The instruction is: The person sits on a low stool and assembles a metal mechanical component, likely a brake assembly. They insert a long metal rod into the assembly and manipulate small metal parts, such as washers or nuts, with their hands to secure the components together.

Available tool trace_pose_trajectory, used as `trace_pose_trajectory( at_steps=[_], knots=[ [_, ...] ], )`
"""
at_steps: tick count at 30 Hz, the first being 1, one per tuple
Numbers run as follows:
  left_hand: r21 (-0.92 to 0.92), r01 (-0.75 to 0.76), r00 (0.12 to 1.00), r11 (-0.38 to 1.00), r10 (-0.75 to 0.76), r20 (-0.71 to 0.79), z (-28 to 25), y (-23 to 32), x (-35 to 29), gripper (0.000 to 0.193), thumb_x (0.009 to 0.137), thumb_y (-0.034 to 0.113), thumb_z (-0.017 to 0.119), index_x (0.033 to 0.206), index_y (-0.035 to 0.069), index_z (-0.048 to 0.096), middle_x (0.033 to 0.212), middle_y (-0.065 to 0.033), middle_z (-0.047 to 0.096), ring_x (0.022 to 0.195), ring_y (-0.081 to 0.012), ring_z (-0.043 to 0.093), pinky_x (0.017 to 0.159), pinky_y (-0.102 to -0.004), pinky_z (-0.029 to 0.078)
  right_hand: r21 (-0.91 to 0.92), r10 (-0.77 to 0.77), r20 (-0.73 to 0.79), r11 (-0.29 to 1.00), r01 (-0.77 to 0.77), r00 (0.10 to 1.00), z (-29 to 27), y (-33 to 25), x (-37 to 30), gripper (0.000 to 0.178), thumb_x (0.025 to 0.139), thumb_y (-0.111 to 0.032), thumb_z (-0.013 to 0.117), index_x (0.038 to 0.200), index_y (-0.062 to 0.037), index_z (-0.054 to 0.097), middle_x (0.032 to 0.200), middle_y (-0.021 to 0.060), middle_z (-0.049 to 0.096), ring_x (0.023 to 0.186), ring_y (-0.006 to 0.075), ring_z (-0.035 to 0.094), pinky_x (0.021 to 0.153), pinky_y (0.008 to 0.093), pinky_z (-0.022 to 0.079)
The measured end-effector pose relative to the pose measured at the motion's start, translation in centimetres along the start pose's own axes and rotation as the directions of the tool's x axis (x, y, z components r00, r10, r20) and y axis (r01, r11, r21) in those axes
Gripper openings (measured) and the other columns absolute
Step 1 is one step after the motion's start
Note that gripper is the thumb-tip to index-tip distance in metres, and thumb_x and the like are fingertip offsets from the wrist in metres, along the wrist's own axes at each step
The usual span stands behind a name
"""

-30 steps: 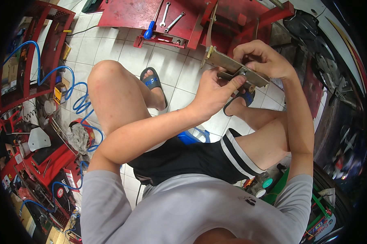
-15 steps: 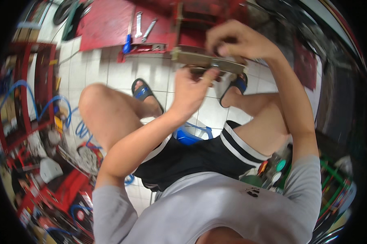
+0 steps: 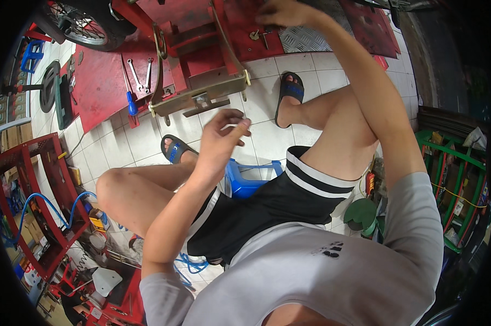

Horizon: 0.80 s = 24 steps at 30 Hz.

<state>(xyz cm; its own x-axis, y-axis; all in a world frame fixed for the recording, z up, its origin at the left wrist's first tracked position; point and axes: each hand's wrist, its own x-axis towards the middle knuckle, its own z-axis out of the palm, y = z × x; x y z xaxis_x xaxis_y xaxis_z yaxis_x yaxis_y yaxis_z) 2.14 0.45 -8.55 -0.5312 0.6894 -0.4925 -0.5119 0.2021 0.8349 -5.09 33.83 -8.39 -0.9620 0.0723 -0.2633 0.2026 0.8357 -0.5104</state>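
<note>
My left hand [image 3: 223, 138] is raised above the white floor, its fingers curled and the thumb close to them; whether something small sits between them is hidden. Just ahead of it is a tan metal crossbar [image 3: 179, 105] with a bolt [image 3: 201, 100] near its middle. This bar spans the front end of a red metal frame [image 3: 194, 46] and touches neither hand. At the top edge, my right hand [image 3: 282, 13] reaches over the red platform with its fingers pointing left, too blurred to read. Nearest to it lie a small round metal part [image 3: 254, 35] and a thin tool [image 3: 265, 40].
A blue-handled screwdriver [image 3: 132, 103] and wrenches [image 3: 147, 73] lie on the red platform [image 3: 96, 81]. A spoked wheel [image 3: 85, 27] stands beyond them. A blue stool [image 3: 245, 187] is under me. At left is a red rack [image 3: 17, 179] with blue hose, at right a green rack [image 3: 457, 163].
Both hands have left the crossbar. My left hand has drawn back toward me, and my right hand has moved away to the far platform. The view has shifted.
</note>
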Motion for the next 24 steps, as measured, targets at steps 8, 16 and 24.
trace_pose_trajectory(
  at_steps=[8, 16, 24],
  knots=[
    [0.356, -0.17, 0.942, 0.919, 0.046, 0.332, 2.4, -1.3, 0.5, 0.021, 0.086, 0.018, 0.064, 0.094, -0.001, 0.062, 0.087, -0.0074, 0.064, 0.077, -0.0134, 0.061, 0.064, -0.0284, 0.048, -0.398, 0.096, 0.293, 0.917, 0.03, 0.951, 12.0, 10.6, 2.8, 0.029, 0.081, -0.024, 0.06, 0.104, -0.0056, 0.066, 0.095, 0.0183, 0.067, 0.085, 0.0341, 0.065, 0.078, 0.0397, 0.052],
    [0.327, -0.143, 0.962, 0.934, 0.053, 0.268, 1.5, 0.3, 0.3, 0.021, 0.086, 0.016, 0.063, 0.092, -0.004, 0.06, 0.083, -0.0085, 0.063, 0.07, -0.0116, 0.057, 0.057, -0.025, 0.048, -0.224, 0.127, -0.092, 0.964, -0.145, 0.988, 17.3, 6.6, 5.3, 0.022, 0.083, -0.011, 0.053, 0.102, -0.012, 0.066, 0.094, 0.0197, 0.066, 0.092, 0.0375, 0.064, 0.081, 0.0451, 0.053],
    [0.326, -0.216, 0.948, 0.92, 0.117, 0.297, 1.7, 0.5, 0.3, 0.019, 0.086, 0.014, 0.062, 0.09, -0.004, 0.059, 0.079, -0.0097, 0.063, 0.068, -0.013, 0.058, 0.056, -0.0261, 0.05, -0.161, 0.21, -0.155, 0.959, -0.234, 0.965, 18.2, 8.9, 5.8, 0.024, 0.081, -0.004, 0.049, 0.099, -0.0077, 0.065, 0.101, 0.0224, 0.064, 0.095, 0.037, 0.063, 0.081, 0.045, 0.053]
  ],
)
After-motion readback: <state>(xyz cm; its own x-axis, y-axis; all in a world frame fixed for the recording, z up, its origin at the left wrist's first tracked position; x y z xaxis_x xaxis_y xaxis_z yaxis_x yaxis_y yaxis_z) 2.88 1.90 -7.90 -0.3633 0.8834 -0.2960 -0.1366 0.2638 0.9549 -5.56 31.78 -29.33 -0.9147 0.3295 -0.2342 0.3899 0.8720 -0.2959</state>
